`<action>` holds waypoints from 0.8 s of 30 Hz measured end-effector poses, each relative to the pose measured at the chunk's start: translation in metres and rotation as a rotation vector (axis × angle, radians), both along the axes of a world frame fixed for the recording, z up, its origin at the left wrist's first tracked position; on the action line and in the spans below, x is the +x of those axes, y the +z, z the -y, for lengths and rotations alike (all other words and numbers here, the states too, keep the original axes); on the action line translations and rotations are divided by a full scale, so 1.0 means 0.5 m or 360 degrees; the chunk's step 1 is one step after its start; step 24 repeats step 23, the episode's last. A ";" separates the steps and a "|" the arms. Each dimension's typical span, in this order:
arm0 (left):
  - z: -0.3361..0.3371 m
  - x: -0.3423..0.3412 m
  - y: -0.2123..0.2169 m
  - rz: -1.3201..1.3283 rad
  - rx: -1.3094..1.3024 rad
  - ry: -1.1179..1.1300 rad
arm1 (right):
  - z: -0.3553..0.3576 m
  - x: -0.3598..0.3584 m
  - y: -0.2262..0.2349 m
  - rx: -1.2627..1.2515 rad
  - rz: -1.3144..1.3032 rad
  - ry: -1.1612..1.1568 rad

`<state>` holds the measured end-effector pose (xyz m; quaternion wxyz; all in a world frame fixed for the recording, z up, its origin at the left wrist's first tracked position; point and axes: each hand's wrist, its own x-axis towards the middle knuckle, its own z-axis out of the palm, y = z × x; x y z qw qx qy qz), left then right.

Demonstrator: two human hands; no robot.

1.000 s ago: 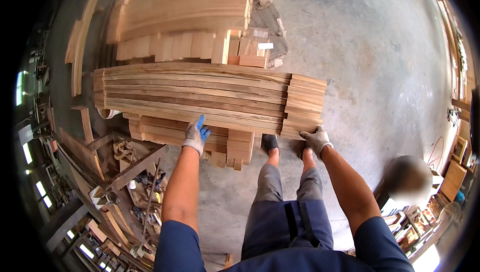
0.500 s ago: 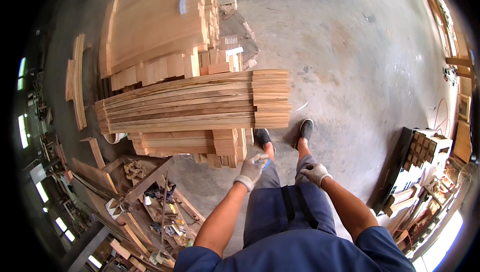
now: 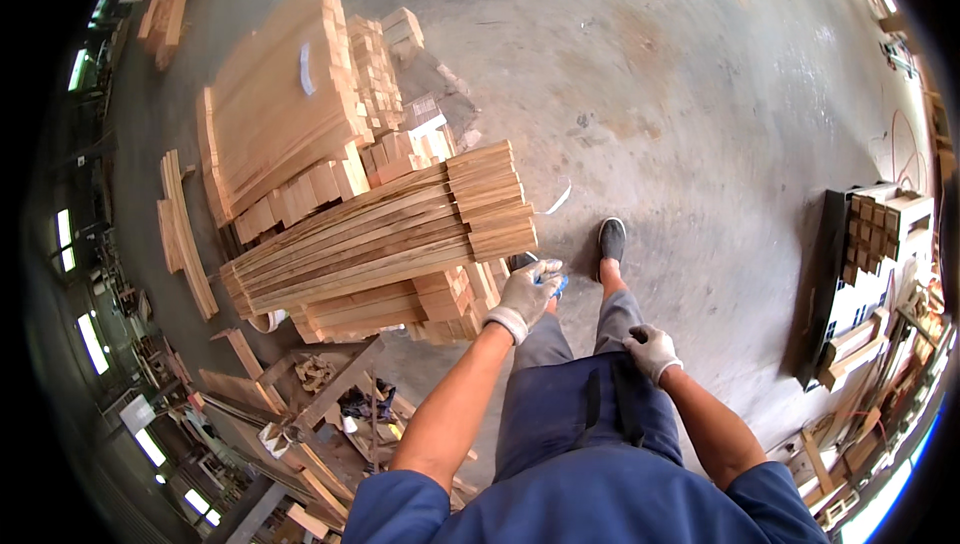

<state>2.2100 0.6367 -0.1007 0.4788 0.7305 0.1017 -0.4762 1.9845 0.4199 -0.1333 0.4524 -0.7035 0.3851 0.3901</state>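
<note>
My left hand (image 3: 525, 296), in a grey-white glove, is held out in front of my knees with its fingers closed round a small blue object (image 3: 556, 284). It hovers just right of the near end of a stack of long wooden planks (image 3: 380, 244) without touching it. My right hand (image 3: 652, 349), also gloved, rests against my dark blue trousers (image 3: 560, 404) at the right hip, fingers loosely spread and holding nothing. My dark shoe (image 3: 611, 239) stands on the concrete floor beside the stack.
A larger pile of boards and short blocks (image 3: 285, 109) lies behind the plank stack. Curved wooden pieces (image 3: 180, 234) lie to the left. A dark pallet with wooden blocks (image 3: 880, 234) stands at right. Scrap wood and tools (image 3: 330, 399) clutter the lower left. A white strap (image 3: 556, 198) lies on the floor.
Both hands have left the end of the plank stack. I have stepped back and turned right; the left hand now hangs in front of me and the right hand has dropped to my hip.
</note>
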 end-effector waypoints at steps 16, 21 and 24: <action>0.156 0.071 0.637 0.1593 -0.1309 -0.0528 | 0.023 0.057 -0.057 -0.0096 -0.0010 0.0311; 0.133 0.041 0.668 0.1709 -0.0916 -0.0324 | 0.012 0.233 -0.106 -0.0288 0.0228 0.0403; 0.122 0.039 0.666 0.1733 -0.0803 -0.0249 | 0.008 0.317 -0.118 -0.0144 0.0255 0.0517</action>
